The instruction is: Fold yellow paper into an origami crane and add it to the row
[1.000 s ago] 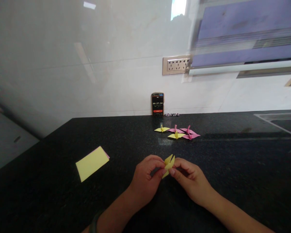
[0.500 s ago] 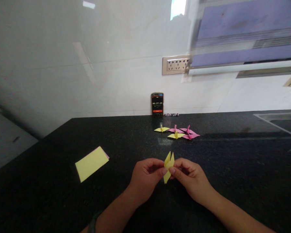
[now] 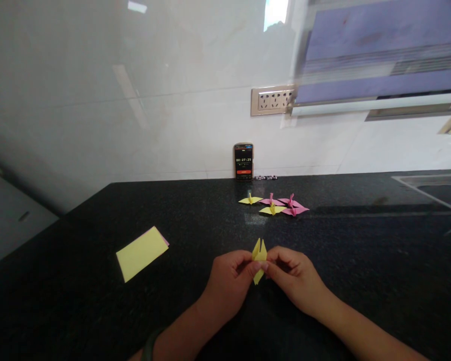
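Note:
A folded piece of yellow origami paper (image 3: 260, 254) is held upright above the dark counter, its two narrow points facing away from me. My left hand (image 3: 231, 276) pinches its left side between thumb and fingers. On the right side, my right hand (image 3: 295, 276) grips the same paper, and the two thumbs nearly meet on its front. Beyond my hands rest finished paper cranes: a yellow crane (image 3: 250, 200), another yellow crane (image 3: 273, 209) and several pink cranes (image 3: 293, 211) close together.
A stack of yellow paper (image 3: 143, 254) with a pink edge showing lies to the left on the black counter (image 3: 195, 215). A phone (image 3: 244, 161) showing a timer leans against the wall beside a beaded strap (image 3: 265, 177). Power sockets (image 3: 272, 101) sit above.
Both thumbs have come closer together over the yellow paper's front. The paper has turned slightly, and its two points now stand more evenly. The cranes and paper stack have stayed put.

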Available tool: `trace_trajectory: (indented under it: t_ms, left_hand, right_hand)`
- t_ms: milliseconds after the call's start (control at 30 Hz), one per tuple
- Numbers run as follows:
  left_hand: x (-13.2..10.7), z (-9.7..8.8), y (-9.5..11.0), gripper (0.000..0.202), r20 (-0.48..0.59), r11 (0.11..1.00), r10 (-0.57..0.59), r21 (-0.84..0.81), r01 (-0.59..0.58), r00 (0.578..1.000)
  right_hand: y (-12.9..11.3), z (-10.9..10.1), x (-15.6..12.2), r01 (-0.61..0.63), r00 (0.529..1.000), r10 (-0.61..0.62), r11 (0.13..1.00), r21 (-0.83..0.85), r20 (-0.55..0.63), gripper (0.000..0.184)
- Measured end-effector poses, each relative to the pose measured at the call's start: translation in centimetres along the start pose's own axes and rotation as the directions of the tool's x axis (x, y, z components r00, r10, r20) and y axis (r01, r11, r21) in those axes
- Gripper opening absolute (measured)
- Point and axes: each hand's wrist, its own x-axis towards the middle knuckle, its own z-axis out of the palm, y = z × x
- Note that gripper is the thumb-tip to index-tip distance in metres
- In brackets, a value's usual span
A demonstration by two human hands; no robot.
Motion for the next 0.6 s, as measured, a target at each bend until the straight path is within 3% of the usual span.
trace_trajectory:
  t_ms: [200,600]
  left_hand:
    - [0.03,-0.18,-0.01,0.026,-0.019,0.997,0.021,0.072,-0.020,1.000]
    - [-0.07,0.00,-0.18,0.030,0.092,0.999,-0.003,-0.035,0.007,0.996]
  right_hand:
    - [0.04,0.01,0.11,0.005,0.999,-0.009,0.996,0.087,0.041,0.015]
    - [-0.16,-0.03,0.15,-0.040,0.999,0.037,0.988,0.149,0.022,0.019]
